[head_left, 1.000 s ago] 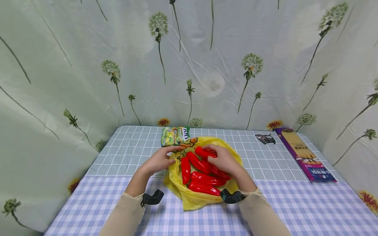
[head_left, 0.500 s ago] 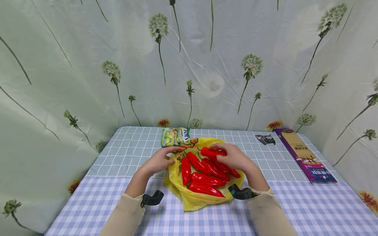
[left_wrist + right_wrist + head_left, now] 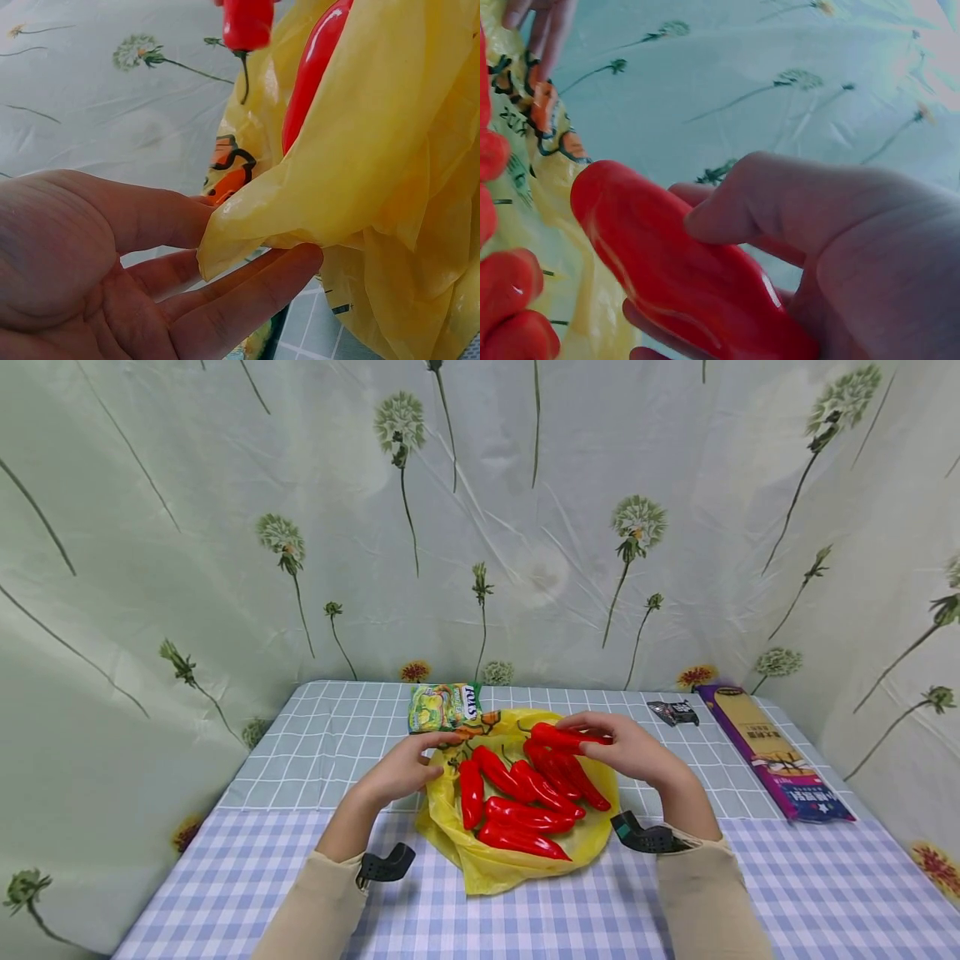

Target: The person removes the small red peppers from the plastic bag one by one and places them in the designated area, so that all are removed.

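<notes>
My left hand (image 3: 401, 768) holds the left rim of a yellow plastic bag (image 3: 491, 878); the left wrist view shows the bag's edge (image 3: 240, 232) between thumb and fingers. Several glossy red chili peppers (image 3: 528, 817) with thin dark stems lie inside the bag. My right hand (image 3: 633, 747) grips one more red pepper (image 3: 558, 737) over the bag's back right rim, its stem pointing left. Seen from the right wrist, the thumb lies on top of this pepper (image 3: 667, 255) and fingers curl beneath it.
Behind the bag lies a green snack packet (image 3: 444, 707). A small black packet (image 3: 675, 713) sits at the back right. Along the table's right edge lies a long purple and tan package (image 3: 772, 752). A floral curtain (image 3: 525, 527) hangs behind the checked tablecloth (image 3: 285, 868).
My right hand has moved right and slightly up with the pepper, uncovering the peppers beneath it. My left hand has stayed at the bag's rim.
</notes>
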{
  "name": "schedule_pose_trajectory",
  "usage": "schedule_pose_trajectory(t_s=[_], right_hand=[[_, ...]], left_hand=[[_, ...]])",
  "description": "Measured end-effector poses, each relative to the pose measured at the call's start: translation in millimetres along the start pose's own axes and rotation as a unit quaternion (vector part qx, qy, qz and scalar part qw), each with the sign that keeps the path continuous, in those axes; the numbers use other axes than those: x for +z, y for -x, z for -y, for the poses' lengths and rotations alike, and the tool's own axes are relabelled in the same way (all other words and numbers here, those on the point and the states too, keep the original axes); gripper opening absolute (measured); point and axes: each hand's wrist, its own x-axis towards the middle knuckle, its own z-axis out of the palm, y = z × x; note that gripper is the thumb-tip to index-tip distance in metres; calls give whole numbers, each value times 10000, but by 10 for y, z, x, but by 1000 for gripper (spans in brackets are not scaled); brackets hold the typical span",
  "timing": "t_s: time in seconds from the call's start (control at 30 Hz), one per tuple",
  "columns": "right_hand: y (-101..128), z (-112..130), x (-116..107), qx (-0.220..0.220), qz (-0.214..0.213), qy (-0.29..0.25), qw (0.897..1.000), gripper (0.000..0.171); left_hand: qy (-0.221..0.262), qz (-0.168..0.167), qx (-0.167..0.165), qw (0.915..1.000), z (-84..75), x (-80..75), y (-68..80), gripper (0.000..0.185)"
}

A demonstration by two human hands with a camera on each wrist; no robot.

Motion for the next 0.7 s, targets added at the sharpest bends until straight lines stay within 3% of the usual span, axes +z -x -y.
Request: schedule_pose_trajectory(t_s=[0.4,0.7], right_hand=[[94,-203,-224,-170,-328,-504,9980,36],[125,-355,-308,-2,-1012,-693,9925,39]], left_hand=[[-114,-63,-25,9999,-3,-12,-5,51],[-84,-67,-56,9999,6,-9,-9,51]])
